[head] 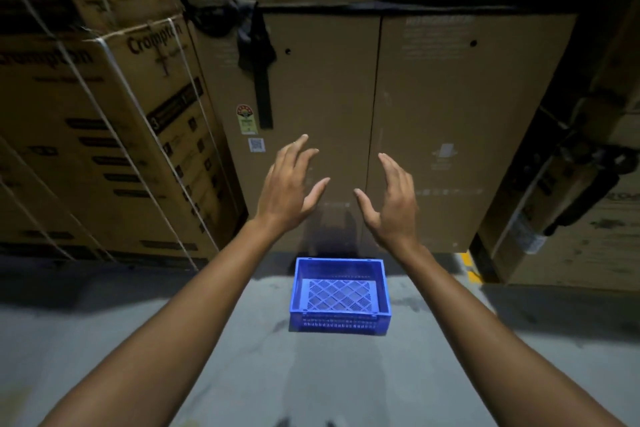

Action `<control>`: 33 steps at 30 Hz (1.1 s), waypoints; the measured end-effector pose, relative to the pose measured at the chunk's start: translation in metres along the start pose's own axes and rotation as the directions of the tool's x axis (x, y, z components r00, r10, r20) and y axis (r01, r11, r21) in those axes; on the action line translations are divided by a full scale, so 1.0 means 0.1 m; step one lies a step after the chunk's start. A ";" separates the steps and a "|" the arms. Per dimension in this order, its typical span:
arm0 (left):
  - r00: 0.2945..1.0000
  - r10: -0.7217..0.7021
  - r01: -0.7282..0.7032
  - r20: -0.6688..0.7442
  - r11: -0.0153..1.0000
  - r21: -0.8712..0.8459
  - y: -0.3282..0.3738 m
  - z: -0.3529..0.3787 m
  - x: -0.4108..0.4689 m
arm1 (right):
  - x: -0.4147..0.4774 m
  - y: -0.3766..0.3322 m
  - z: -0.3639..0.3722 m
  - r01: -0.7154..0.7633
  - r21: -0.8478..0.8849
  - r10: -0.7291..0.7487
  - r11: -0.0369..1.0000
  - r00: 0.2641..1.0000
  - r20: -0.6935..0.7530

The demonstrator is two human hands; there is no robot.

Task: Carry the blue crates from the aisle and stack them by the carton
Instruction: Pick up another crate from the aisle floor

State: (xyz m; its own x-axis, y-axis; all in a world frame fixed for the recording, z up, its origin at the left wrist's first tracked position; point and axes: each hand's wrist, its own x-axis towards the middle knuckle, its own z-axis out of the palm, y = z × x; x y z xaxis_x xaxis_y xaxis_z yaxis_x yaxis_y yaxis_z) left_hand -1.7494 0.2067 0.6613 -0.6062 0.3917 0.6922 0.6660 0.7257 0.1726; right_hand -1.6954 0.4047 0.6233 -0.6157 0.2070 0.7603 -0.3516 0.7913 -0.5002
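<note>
A tall brown carton (381,135) fills the space beyond the fingertips, with strapped boxes (104,135) off past the left fingers. Below the fingers, on the grey floor (173,322), one blue crate (340,295) sits upright and empty, just in front of the carton's foot. Both the left hand (291,184) and right hand (391,198) hang above it, fingers spread, holding nothing. This crate looks placed; the next move likely calls for fetching another crate from the aisle.
</note>
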 end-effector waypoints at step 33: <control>0.828 -0.476 0.552 -0.296 0.782 0.289 4.44 -2.43 -3.85 | -3.14 -1.85 -3.75 -0.137 0.610 -0.149 0.781 0.906 0.395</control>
State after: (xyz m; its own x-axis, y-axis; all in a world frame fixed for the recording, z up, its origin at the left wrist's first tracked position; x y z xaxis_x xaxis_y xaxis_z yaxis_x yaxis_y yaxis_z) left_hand -1.1146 0.2406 0.6417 -0.6902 -0.1881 0.6987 0.0604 0.9473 0.3147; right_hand -1.1726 0.4090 0.6322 -0.7843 -0.1576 0.6000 -0.6198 0.2387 -0.7475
